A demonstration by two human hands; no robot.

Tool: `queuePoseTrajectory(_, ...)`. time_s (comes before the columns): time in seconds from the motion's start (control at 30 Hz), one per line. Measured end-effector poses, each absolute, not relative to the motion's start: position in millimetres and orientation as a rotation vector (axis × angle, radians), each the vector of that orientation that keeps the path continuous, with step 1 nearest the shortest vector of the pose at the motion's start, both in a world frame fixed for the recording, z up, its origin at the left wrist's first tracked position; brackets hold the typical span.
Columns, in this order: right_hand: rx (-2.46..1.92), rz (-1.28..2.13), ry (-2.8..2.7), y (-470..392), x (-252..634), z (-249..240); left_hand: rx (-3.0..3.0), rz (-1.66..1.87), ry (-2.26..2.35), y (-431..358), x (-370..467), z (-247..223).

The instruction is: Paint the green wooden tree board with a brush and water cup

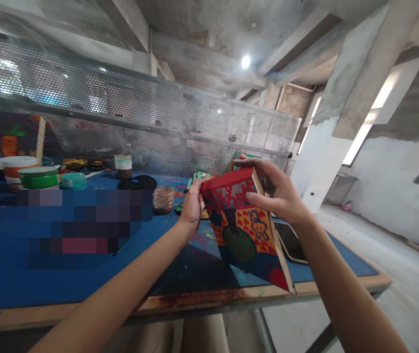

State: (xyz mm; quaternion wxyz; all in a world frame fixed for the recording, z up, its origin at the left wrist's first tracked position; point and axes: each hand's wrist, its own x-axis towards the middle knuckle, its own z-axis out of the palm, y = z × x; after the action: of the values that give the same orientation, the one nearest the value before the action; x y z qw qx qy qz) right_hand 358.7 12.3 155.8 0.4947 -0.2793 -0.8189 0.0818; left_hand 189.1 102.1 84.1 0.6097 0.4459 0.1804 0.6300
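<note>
A small painted canvas (244,230) with a thick pale edge stands tilted above the near side of the table, its lower corner by the wooden rim. Its face shows a dark green round shape, orange with red marks and a blue-outlined figure. My right hand (281,193) grips the upper right edge, thumb on the front and fingers over the top and behind. At the upper left edge, my left hand (192,208) presses against the canvas side, its fingers partly hidden. Behind the canvas, several colourful items are mostly covered.
On the blue table (3,274), paint tubs (39,177) stand at the left near another painted canvas (14,139). A jar of murky liquid (163,200) and a black palette (138,183) lie mid-table. A phone (290,242) rests right, and a perforated metal screen (128,113) runs behind.
</note>
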Motion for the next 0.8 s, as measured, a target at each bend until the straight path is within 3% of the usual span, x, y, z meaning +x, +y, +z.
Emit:
queuePoseTrajectory(0.37,-0.718,0.204,-1.787,12,352,150,1.167,1.385,0.684,102,165,69)
queuePoseTrajectory(0.8,-0.646,0.242,-1.739,3,355,146,1.282,1.256,0.469,103,168,59)
